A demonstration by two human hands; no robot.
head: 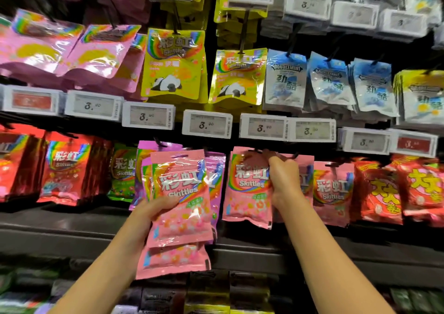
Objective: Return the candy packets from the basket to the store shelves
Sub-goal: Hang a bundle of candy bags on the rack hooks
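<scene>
Far left, red Skittles bags (64,169) hang on their pegs, then green ones (123,169), purple ones (144,167) just behind what I'm holding. My left hand (157,209) has its grip curled round pink packets (179,201) — at least two, stacked, lower one (171,261) poking out under the front one; thumb on the front face, fingers hidden behind. They're held up in front of the purple row, not on any hook yet. Next over, my right hand (283,177) is up at the peg (258,151) w/ a pink Skittles packet (247,189), grip pinched at its top edge near the hang hole; can't tell if the hole is fully on the peg or only at the tip. Right of that, more pink bags (332,191) already hanging, so the spot matches. Then red packets (384,193) at far right. Progress, my guess: mid-task, one packet going on, approx two left in hand. Basket not in view, so can't say what's left in it.
</scene>
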